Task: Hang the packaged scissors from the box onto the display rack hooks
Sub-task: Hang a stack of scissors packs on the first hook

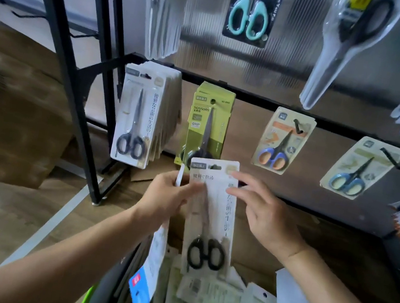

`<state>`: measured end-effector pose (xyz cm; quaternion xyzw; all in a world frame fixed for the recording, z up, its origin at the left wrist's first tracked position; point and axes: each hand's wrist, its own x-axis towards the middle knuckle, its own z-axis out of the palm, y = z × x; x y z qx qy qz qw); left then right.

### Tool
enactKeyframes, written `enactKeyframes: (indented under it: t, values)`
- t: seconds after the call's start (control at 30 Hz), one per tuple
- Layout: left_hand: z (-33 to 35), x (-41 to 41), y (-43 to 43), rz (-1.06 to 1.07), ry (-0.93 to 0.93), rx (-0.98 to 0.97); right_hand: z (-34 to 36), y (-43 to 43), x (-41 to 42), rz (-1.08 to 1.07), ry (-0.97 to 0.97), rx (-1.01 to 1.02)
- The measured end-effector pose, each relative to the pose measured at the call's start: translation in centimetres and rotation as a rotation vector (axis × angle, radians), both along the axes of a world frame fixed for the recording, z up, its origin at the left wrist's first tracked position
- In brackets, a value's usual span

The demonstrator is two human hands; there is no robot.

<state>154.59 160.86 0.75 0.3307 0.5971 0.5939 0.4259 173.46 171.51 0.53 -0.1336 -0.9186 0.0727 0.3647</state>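
Below my wrists, the green-rimmed box [88, 300] lies full of loose packs. My left hand [171, 199] curls round two cards, the thumb pinching the upper left of a white scissors pack [217, 223], with a second pack [156, 250] edge-on beside it. My right hand [269, 217] is nearly flat, its fingertips [236, 176] touching the pack's top right corner. The pack stands upright, black handles down, above the box and below the rack's lower rail [256, 97], where a matching stack [137, 113] hangs at the left end.
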Motion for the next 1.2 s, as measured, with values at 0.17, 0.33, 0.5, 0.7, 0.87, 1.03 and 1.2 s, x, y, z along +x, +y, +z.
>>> enactKeyframes:
  t: [0.17,0.33,0.5,0.7,0.87,1.03,1.2]
  values:
    - [0.6,-1.7,-1.2,0.094,0.107,0.088,2.8,-1.1,-5.1,-0.137,0.143,-0.382]
    - [2.1,-3.4,-1.5,0.183,0.16,0.123,5.4,-0.6,-10.4,-0.251,0.068,-0.499]
    - [3.3,-6.0,-1.7,0.261,0.167,0.142,8.1,-1.1,-14.7,-0.22,-0.014,-0.487]
    - [4.5,-10.4,-1.1,0.347,0.123,0.155,9.2,-1.4,-19.4,-0.228,0.129,-0.526]
    - [5.4,-14.4,-0.1,0.477,0.197,0.15,9.1,-0.7,-22.9,-0.284,0.248,-0.598]
    - [5.9,-17.0,1.3,0.523,0.264,0.136,9.4,0.7,-26.2,-0.327,0.27,-0.518]
    - [6.5,-18.1,2.9,0.517,0.321,0.126,9.1,1.8,-27.5,-0.352,0.327,-0.469]
